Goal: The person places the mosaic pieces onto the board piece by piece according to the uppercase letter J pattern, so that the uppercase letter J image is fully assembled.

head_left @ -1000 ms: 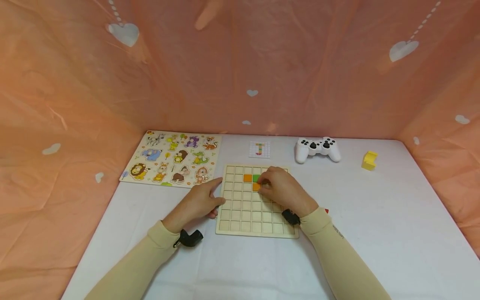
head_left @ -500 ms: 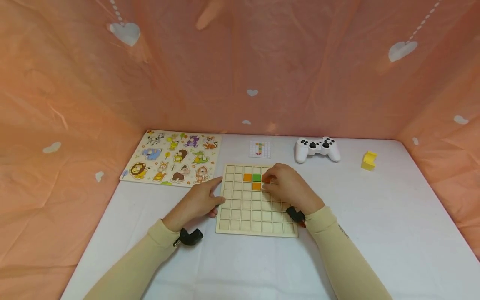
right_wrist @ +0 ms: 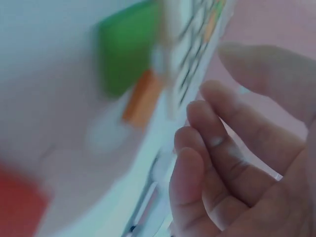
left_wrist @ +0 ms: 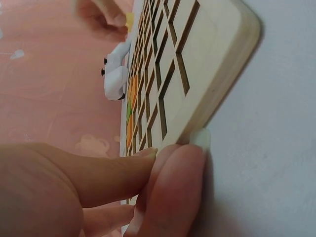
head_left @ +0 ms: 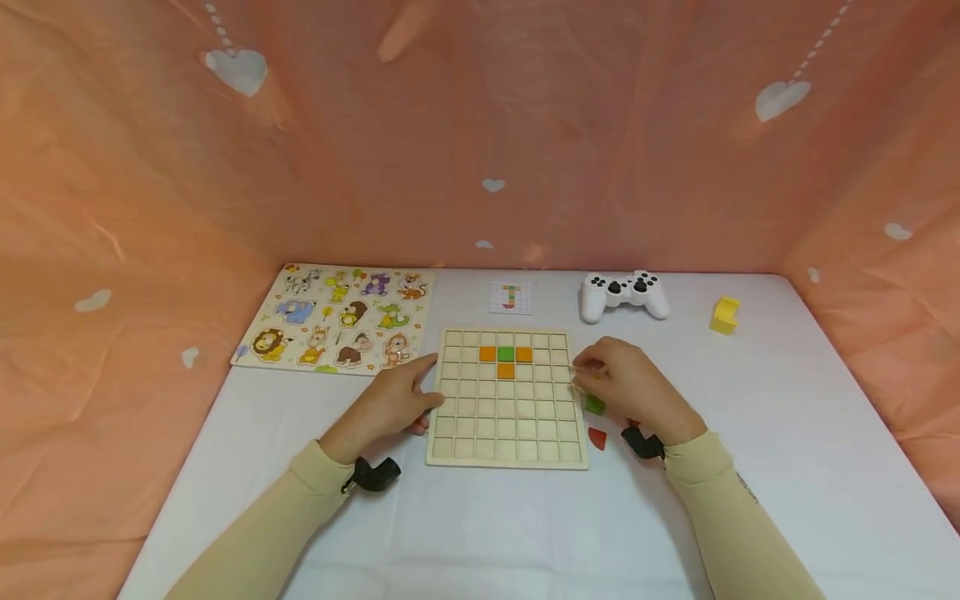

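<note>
A wooden grid board (head_left: 507, 461) lies on the table, bearing three orange tiles (head_left: 506, 372) and one green tile (head_left: 506, 354) in a T shape near its far side. My left hand (head_left: 390, 408) holds its left edge. In the left wrist view the thumb (left_wrist: 118, 175) lies at the top of that edge, with a curled finger (left_wrist: 173, 185) against its side. My right hand (head_left: 630, 383) hovers by the board's right edge, fingers loosely bent and thumb apart, holding nothing visible. Beneath it lie a loose green piece (head_left: 595, 405) and a red quarter-round piece (head_left: 597, 438).
At the back left is an animal puzzle board (head_left: 337, 321). A small card with a coloured J (head_left: 512, 297) lies behind the grid. A white game controller (head_left: 624, 296) and a yellow block (head_left: 723, 316) stand at the back right. The right wrist view shows a loose orange piece (right_wrist: 142, 101).
My right hand has let go of an orange tile in the cell right of the green one, then moved right, off the board. The left hand stays at the board's edge.
</note>
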Tool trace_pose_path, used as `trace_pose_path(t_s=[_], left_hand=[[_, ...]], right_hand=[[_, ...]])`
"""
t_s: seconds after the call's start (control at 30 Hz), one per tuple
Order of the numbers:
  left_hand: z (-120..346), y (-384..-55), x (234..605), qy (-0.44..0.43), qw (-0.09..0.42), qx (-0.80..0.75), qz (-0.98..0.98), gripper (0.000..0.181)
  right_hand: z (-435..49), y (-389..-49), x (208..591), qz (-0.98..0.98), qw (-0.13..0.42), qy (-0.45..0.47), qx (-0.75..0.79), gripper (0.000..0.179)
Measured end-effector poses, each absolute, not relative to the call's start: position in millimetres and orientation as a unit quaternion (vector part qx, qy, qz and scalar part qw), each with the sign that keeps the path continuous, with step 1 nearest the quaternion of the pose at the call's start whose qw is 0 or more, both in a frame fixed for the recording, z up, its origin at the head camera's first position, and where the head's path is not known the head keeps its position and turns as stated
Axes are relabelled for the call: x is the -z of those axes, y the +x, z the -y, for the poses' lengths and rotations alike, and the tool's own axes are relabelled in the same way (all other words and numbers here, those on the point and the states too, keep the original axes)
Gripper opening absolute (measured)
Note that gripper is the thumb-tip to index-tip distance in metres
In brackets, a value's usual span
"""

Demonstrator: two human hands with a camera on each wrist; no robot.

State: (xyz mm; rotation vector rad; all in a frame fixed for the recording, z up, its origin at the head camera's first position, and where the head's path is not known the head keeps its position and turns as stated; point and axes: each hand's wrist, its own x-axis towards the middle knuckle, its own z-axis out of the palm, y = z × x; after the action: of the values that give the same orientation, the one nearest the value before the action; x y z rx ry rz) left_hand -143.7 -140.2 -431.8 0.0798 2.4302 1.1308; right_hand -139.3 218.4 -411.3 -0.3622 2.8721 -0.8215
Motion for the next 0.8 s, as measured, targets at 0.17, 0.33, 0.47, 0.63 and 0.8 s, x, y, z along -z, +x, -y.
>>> trace_pose_path(t_s=[0.17,0.33,0.47,0.63,0.8], left_hand=[[141.7,-143.4,429.8,0.024,0.231,-0.410,-0.882,0.080],[143.5,-142.7,429.7,0.022,0.231,-0.417,-0.879,0.080],[143.1,-143.2,430.5,0.019,0.232,-0.418,-0.878,0.080],[142.1,-143.3,431.2,0.020,0.233,-0.416,-0.879,0.079],[140.7,-142.7,430.2,0.024,0.233,-0.417,-0.878,0.080]], right_hand=[[-235.7,-124.2,415.4,-0.956,0.067,-0.111,0.264,0.020],[-245.5,-111.6,416.4,-0.958,0.048,-0.121,0.257,0.016],[-249.3,-105.6,416.2,-0.960,0.043,-0.125,0.248,0.017],[-250.8,-101.7,418.0,-0.962,0.054,-0.120,0.241,0.019],[-250.2,-100.2,422.0,-0.964,0.057,-0.119,0.232,0.020]])
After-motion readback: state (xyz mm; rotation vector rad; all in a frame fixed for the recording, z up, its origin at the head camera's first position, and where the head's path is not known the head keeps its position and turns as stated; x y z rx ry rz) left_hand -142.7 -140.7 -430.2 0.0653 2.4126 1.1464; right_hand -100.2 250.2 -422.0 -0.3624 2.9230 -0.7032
